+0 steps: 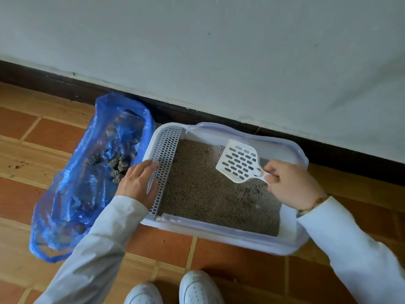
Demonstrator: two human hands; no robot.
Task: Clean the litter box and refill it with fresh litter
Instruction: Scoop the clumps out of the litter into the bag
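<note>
A white litter box sits on the floor against the wall, filled with grey-brown litter. Its left side has a slotted white grille. My left hand rests flat on the box's left rim and grille, fingers straight. My right hand grips the handle of a white slotted scoop, whose blade is raised over the back right of the litter and looks empty. A blue plastic bag lies open left of the box with grey litter clumps inside.
A white wall with a dark baseboard runs right behind the box. The floor is orange-brown tile with a few crumbs at the far left. My two white shoes stand just in front of the box.
</note>
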